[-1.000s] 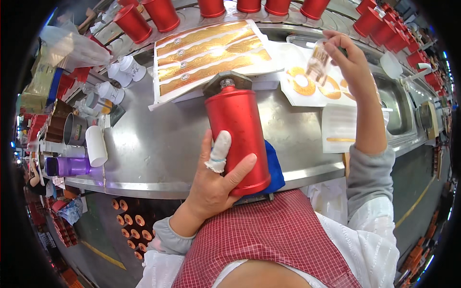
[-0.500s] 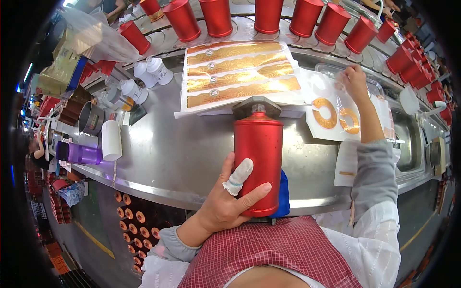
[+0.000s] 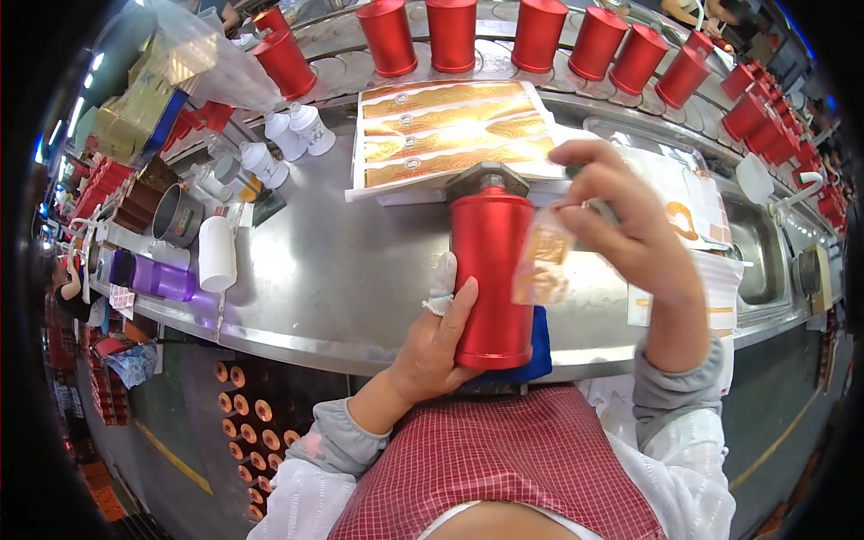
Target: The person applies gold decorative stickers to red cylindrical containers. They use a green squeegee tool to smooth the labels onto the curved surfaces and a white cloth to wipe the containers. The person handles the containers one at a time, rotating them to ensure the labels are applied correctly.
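A red checked apron (image 3: 504, 468) is seen at the lower edge, pressed close to the front rim of the steel tabletop (image 3: 324, 279). Just above this rim a red canister (image 3: 490, 274) is held upright by the left hand (image 3: 436, 346); the grip is closed around its lower left side, with a bandaged finger laid on the wall. A blue cloth (image 3: 538, 351) is seen behind the foot of the canister.

Just to the right of the canister a small gold label (image 3: 543, 261) is pinched between thumb and fingers of the right hand (image 3: 621, 216), the grip being closed on its upper part. The label is almost touching the canister's wall.

To the left of the canister a wide bare part of the tabletop is left open, up to a white bottle (image 3: 217, 254) and a purple bottle (image 3: 162, 277) near the left edge. On the right the room is narrow: paper sheets (image 3: 711, 288) and a sink (image 3: 751, 252) are lying near.

Farther back a sheet of gold labels (image 3: 450, 133) is spread flat, and behind it a curved row of red canisters (image 3: 540, 34) is standing along the far edge.

Compared with half a second ago, the right hand has been brought from the paper sheets to the canister, and the label is now carried in it. The canister has been kept at the same place.
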The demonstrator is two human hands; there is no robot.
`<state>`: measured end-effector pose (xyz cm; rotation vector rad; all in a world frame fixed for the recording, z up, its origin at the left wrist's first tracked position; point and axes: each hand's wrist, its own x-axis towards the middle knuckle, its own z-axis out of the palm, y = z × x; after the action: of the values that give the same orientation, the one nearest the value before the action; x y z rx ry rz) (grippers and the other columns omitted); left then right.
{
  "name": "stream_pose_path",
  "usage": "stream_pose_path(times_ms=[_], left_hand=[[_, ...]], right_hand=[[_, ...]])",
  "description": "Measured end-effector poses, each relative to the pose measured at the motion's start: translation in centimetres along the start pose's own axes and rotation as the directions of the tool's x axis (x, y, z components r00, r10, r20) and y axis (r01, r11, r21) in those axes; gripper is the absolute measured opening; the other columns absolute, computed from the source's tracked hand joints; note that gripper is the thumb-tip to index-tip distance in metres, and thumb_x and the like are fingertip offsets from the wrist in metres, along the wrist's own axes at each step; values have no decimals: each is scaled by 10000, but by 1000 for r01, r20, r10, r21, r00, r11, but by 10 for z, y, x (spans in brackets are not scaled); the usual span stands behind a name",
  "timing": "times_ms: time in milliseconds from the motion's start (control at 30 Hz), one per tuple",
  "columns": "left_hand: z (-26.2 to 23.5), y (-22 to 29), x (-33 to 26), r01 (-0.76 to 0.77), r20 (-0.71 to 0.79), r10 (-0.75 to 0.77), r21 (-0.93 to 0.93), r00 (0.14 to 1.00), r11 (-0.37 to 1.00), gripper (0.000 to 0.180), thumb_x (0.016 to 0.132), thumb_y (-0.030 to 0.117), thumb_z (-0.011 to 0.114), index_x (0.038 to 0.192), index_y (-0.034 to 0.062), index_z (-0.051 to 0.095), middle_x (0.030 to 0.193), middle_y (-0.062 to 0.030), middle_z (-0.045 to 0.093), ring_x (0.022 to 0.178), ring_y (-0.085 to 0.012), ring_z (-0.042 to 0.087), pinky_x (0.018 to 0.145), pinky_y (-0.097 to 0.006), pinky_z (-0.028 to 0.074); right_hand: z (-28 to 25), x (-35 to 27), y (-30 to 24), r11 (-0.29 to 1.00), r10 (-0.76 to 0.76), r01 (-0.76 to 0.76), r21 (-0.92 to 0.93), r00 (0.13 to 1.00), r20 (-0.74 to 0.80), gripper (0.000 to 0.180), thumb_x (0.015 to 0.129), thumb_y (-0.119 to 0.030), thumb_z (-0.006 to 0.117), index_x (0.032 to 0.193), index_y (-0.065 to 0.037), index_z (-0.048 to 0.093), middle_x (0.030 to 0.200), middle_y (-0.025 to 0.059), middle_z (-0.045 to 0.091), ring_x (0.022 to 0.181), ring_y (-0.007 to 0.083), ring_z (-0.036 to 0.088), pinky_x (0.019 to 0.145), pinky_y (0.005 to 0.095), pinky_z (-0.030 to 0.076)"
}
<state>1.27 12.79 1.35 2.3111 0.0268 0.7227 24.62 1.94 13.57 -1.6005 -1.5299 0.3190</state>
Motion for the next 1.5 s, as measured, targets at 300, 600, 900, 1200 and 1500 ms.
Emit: stream_pose_path(times_ms=[300, 600, 900, 1200, 1500], left_hand=[[4, -11, 41, 244, -107, -396, -634, 912, 733, 864, 916, 377, 625, 1472, -73, 140, 1454, -268, 314, 1359, -314, 343, 1125, -410, 263], [10, -13, 58, 319, -64, -490, -683, 870, 657, 787, 927, 206, 602, 1480, -50, 104, 1377, -235, 408, 1244, -269, 478, 1037, -368, 400], [8, -13, 57, 316, -17, -495, -751, 868, 580, 818, 918, 176, 619, 1490, -38, 76, 1416, -207, 362, 1282, -243, 430, 1070, -361, 363], [9, -19, 54, 323, 13, -478, -754, 878, 572, 834, 956, 277, 586, 1512, 4, 27, 1491, -164, 262, 1323, -226, 376, 1098, -362, 322], [2, -15, 60, 363, 205, -492, -897, 846, 252, 761, 1023, 373, 442, 1505, -37, 20, 1471, -155, 333, 1320, -198, 384, 1088, -308, 314]], right_hand=[[58, 3, 38, 997, 74, -72, 26, 993, -87, 141, 848, -110, 675, 853, -17, 569, 1159, 168, 522, 1026, 278, 556, 799, 335, 482], [72, 0, 52, 988, 119, -90, 123, 960, -252, 201, 847, -165, 708, 885, -30, 564, 1114, 147, 550, 1014, 260, 560, 879, 339, 448], [79, 5, 55, 986, 133, -98, 136, 951, -279, 210, 850, -165, 705, 872, -34, 542, 1077, 152, 558, 1019, 258, 555, 885, 335, 438], [83, -12, 57, 945, 245, -164, 282, 927, -284, 248, 883, -213, 673, 997, -20, 565, 1136, 166, 562, 1072, 264, 550, 936, 340, 422], [91, -43, 39, 792, 442, -335, 510, 891, -101, 719, 964, -415, 556, 1427, 80, 317, 1337, 232, 503, 1255, 270, 482, 1042, 337, 368]])
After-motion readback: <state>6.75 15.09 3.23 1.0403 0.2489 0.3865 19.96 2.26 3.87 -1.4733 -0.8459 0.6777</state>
